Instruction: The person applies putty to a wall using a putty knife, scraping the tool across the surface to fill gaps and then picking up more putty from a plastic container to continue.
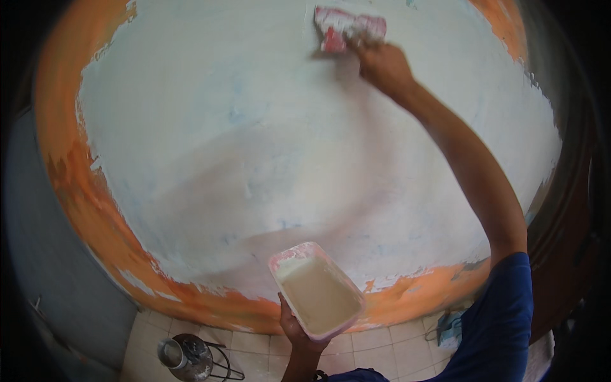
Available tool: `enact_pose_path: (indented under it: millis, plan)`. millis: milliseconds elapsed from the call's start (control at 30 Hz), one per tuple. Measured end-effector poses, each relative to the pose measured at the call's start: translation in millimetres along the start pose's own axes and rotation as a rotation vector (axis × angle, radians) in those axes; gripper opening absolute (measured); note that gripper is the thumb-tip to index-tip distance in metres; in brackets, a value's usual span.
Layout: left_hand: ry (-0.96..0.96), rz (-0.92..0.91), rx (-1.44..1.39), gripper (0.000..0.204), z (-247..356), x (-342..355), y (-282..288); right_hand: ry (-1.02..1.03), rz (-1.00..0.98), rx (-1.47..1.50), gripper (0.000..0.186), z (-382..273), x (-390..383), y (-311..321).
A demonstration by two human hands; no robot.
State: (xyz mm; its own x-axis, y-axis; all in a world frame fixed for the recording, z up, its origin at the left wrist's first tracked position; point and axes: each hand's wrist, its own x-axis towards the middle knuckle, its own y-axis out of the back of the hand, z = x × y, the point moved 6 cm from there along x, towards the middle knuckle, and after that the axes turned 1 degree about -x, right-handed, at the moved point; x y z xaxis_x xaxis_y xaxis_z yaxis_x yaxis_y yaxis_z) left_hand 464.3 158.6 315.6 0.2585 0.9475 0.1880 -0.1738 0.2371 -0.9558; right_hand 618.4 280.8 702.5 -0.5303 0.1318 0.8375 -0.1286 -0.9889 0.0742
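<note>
1. Flat red-and-white putty-smeared spreader blade (pixel 349 28), pressed against the pale plastered wall (pixel 254 140) high up, near the top edge of the view; clamped by its lower edge in the right hand (pixel 382 63), fingers closed around it, arm stretched up and away.
2. Likely thin and stiff with a little flex, light, slick where wet paste coats it; best gripped at the cleaner back edge, as seems the case here, though blur hides the exact finger placement.
3. Pink rectangular plastic tub of cream-white paste (pixel 317 290), held low and near the body, tilted, roughly half full, rim caked with dried white material.
4. Left hand (pixel 296 328) wrapped under the tub's near short end, thumb on the left side wall, fingers closed beneath; probably bottom-heavy, the load thick rather than sloshy, walls likely bendable under squeeze, so support from below suits it.
5. Tub and blade well apart, most of the wall between them.
6. Orange unpainted band (pixel 83 204) ringing the white patch, ragged border along the bottom and left.
7. Pale tiled floor (pixel 254 353) beneath; a metal pot on a dark wire stand (pixel 188 356) at lower left, a small blue object (pixel 450 326) by the wall at lower right.
8. Blue short sleeve (pixel 503 318) on the right shoulder.
</note>
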Motion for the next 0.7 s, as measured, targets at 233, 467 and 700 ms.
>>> enact_pose_path:
  millis: [233, 467, 700]
  plan:
    - [0.005, -0.024, 0.007, 0.058, 4.3, 1.5, -7.3, 0.358, -0.035, 0.076, 0.037, -136.2, -136.2, 1.6]
    - [-0.058, -0.021, 0.093, 0.056, -0.2, 1.9, -0.6, -0.006, 0.164, 0.099, 0.048, -7.2, -1.2, 44.9]
    - [-0.179, 0.078, 0.177, 0.049, 9.9, 0.7, 10.8, 0.1, -0.084, 0.072, 0.044, -44.5, -67.5, -35.7]
